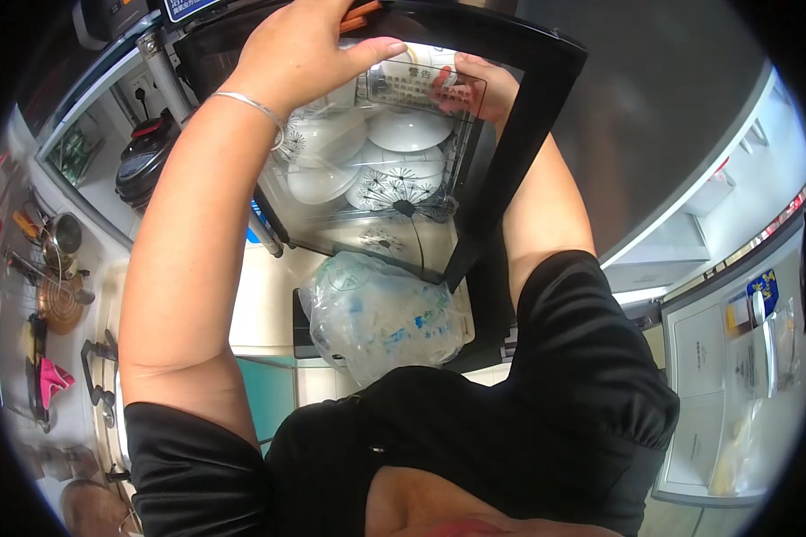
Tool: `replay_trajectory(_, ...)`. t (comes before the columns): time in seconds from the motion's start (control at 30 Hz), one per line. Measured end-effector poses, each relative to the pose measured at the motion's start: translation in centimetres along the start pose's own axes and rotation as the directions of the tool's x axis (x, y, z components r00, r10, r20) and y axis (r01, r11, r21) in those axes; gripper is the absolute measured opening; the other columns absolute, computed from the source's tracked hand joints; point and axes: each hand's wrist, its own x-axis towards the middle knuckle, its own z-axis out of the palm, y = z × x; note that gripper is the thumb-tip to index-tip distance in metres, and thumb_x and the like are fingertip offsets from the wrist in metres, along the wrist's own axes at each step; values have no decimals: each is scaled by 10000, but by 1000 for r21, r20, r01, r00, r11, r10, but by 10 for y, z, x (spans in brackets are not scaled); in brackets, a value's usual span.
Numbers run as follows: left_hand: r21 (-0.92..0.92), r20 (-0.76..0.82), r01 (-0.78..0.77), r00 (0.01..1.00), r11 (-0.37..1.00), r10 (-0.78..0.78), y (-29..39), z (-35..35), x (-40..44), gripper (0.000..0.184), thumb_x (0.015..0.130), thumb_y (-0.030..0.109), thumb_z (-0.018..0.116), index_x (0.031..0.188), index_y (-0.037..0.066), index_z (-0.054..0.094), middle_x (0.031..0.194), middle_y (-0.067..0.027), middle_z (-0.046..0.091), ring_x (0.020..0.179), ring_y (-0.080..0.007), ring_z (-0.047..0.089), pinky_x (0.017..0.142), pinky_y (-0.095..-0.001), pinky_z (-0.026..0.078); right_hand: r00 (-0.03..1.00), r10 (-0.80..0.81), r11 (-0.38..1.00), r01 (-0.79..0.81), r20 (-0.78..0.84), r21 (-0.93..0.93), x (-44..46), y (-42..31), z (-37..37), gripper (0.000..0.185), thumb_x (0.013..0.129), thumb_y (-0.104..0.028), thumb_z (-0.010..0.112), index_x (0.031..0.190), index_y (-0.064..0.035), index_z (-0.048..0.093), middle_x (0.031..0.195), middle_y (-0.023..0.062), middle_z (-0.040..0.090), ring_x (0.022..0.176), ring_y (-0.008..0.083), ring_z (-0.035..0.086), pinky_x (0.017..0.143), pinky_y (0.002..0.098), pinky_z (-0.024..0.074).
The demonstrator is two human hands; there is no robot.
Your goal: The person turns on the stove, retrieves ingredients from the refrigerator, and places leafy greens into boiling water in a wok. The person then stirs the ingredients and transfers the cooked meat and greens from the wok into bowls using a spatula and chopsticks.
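My left hand [318, 45] is at the top of the dish cabinet, its thumb stretched to the right across the door. Its other fingers run out of the frame. Reddish-brown sticks that look like chopsticks [360, 14] come out between thumb and fingers. Behind the glass door [537, 116], my right hand [485, 85] has its fingers around the edge of a white bowl with dark line markings [421, 59]; the glass and its printed label partly cover this grip. Below, white bowls [409, 132] are stacked inside the cabinet, seen through the dandelion-printed glass.
A clear plastic bag [381, 313] with blue and green print sits below the door. Left are a dark rice cooker [143, 161], a hanging metal pot [63, 234] and a pink cloth [55, 382]. At the right is a white panel [703, 367] holding packets.
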Motion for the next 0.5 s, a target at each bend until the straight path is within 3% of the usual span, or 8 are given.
replay_trajectory(0.17, 7, 3, -11, 1000, 1000, 11, 1, 3, -1, 500, 696, 242, 711, 1053, -23, 481, 1024, -178, 552, 961, -257, 596, 822, -324, 484, 982, -83, 993, 68, -171, -94, -44, -6, 17, 405, 876, -318, 480, 1142, -13, 462, 914, 118, 594, 787, 255, 636, 652, 330, 544)
replay_trajectory(0.23, -20, -4, 6, 1000, 1000, -6, 0, 5, 0, 504, 697, 244, 715, 1054, -24, 481, 1029, -181, 551, 966, -260, 593, 819, -328, 486, 933, -3, 998, -21, -360, -63, -64, -11, 29, 254, 842, -207, 523, 975, 7, 556, 859, 147, 614, 708, 236, 647, 584, 292, 545)
replay_trajectory(0.3, -7, -5, -12, 1000, 1000, 12, -1, 5, -1, 516, 696, 249, 720, 1061, -24, 478, 1030, -179, 552, 965, -259, 593, 817, -326, 486, 920, 8, 997, -39, -391, -71, -86, -14, 41, 216, 824, -167, 554, 962, -1, 545, 774, 118, 609, 672, 208, 643, 579, 278, 546)
replay_trajectory(0.37, -12, 2, -4, 1000, 1000, 4, 0, 4, -2, 527, 697, 255, 721, 1069, -23, 473, 1029, -178, 553, 963, -254, 593, 819, -318, 485, 893, -194, 962, 92, -407, -257, -100, -4, 38, 244, 830, -142, 499, 967, 59, 523, 777, 153, 583, 677, 242, 641, 574, 300, 537)
replay_trajectory(0.4, 5, -3, -25, 1000, 1000, 25, 0, 4, -3, 530, 700, 256, 722, 1073, -23, 469, 1028, -174, 553, 962, -250, 593, 825, -314, 484, 882, -191, 965, 88, -431, -247, -102, 0, 32, 197, 828, -121, 519, 951, 32, 530, 753, 105, 577, 584, 174, 599, 529, 277, 512)
replay_trajectory(0.43, -2, -3, -28, 1000, 1000, 28, -1, 5, -3, 530, 700, 256, 722, 1073, -23, 469, 1028, -174, 553, 962, -250, 593, 825, -314, 484, 879, -190, 964, 85, -437, -250, -108, 4, 30, 197, 828, -121, 519, 951, 32, 530, 753, 105, 577, 584, 174, 599, 529, 277, 512)
replay_trajectory(0.5, -36, -11, -10, 1000, 999, 9, -2, 6, -3, 522, 706, 254, 721, 1070, -21, 468, 1029, -172, 553, 966, -249, 591, 823, -315, 484, 767, -303, 906, 48, -566, -420, -126, -4, 54, 164, 914, -178, 463, 930, -22, 512, 632, 17, 532, 473, 80, 443, 417, 234, 357)
